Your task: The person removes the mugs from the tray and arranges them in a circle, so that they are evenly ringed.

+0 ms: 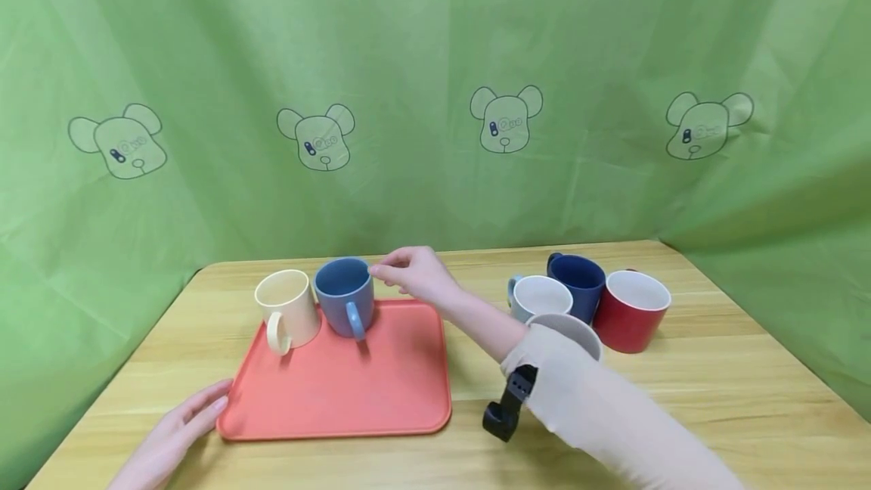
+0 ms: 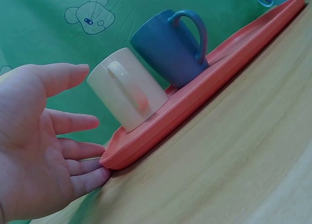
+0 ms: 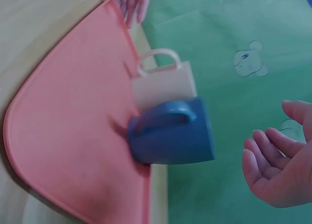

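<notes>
A coral-red tray (image 1: 354, 392) lies on the wooden table with a cream mug (image 1: 289, 308) and a blue mug (image 1: 345, 301) upright along its far side, handles facing me. My left hand (image 2: 46, 136) is at the tray's left edge, its lower fingertips touching the corner while the thumb stays spread. Just beyond the blue mug, my right hand (image 3: 282, 165) hovers apart from its rim in the right wrist view, fingers loosely bent with nothing between them. The right forearm crosses above the tray's right side.
Right of the tray stand a light-blue mug (image 1: 540, 297) with a white inside, a dark-blue mug (image 1: 578, 282) and a red mug (image 1: 629, 316). Another pale mug (image 1: 571, 331) is partly hidden by the right sleeve. A green curtain (image 1: 435, 195) hangs behind the table.
</notes>
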`<state>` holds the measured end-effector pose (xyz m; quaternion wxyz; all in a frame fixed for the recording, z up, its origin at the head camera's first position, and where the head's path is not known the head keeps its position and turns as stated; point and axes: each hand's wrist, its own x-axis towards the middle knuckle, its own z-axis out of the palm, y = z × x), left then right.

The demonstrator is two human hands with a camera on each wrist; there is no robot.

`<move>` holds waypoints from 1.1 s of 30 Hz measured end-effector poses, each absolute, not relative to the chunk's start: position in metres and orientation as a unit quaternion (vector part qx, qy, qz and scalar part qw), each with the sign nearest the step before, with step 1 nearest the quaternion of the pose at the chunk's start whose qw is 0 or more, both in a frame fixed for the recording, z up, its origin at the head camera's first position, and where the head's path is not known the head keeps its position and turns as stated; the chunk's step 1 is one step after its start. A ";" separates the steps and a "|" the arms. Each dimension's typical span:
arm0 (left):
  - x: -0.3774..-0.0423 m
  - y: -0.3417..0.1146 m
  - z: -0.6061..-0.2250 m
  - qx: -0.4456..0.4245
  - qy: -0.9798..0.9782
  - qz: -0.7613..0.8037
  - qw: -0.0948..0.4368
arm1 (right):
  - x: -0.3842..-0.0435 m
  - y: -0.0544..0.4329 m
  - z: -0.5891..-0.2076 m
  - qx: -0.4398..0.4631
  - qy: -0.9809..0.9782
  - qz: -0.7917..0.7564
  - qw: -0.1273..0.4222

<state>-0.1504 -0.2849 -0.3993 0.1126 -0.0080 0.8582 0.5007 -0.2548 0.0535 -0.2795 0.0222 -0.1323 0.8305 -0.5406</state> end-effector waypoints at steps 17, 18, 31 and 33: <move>-0.150 -0.284 -0.400 0.003 0.871 0.482 0.097 | -0.271 0.026 -0.351 -0.068 0.813 -0.572 0.081; -0.150 -0.284 -0.400 0.002 0.871 0.482 0.096 | -0.272 0.025 -0.355 -0.066 0.806 -0.582 0.089; -0.151 -0.286 -0.402 -0.005 0.876 0.473 0.096 | -0.269 0.007 -0.372 -0.076 0.773 -0.617 0.127; -0.151 -0.286 -0.402 -0.004 0.875 0.476 0.094 | -0.268 0.005 -0.371 -0.079 0.760 -0.632 0.131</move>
